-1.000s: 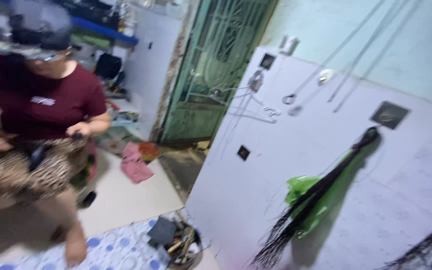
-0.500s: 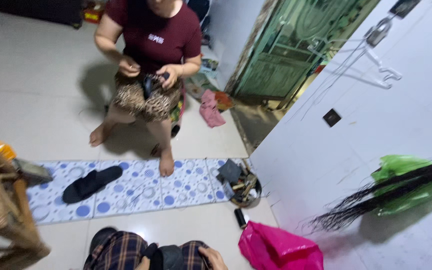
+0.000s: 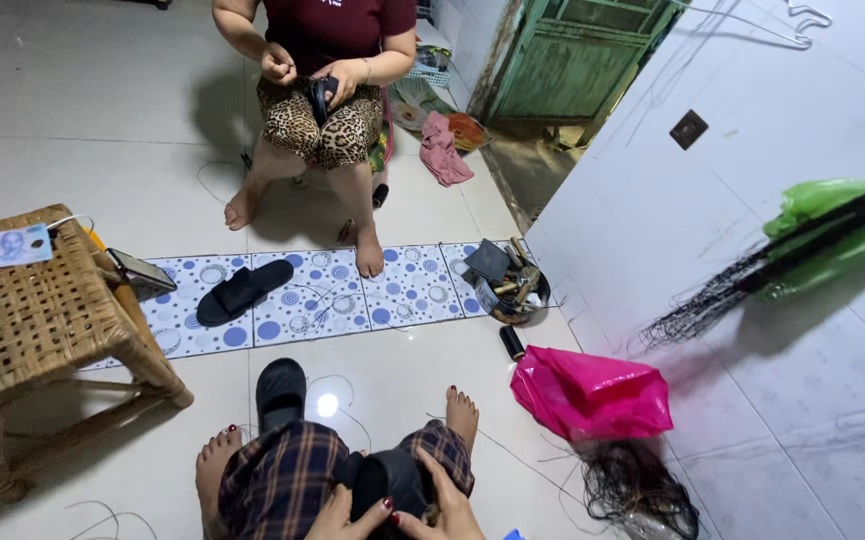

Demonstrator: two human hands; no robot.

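On my lap, over plaid shorts, lies a black sandal. My left hand grips its near left side and my right hand holds its right edge; both are cut off by the bottom of the view. My bare feet rest on the white tiled floor. A second black sandal lies on the floor just ahead of my left knee. Opposite me a seated person holds a dark sandal-like object in both hands.
A wicker stool with banknotes stands at left, a phone leaning on it. On the dotted mat lies another black sandal. Right: a bowl of tools, pink bag, loose black fibres, white wall, green door.
The view has swung down from the wall and the person opposite to the floor and my lap. My hands and the sandal on my knees have come fully into view.
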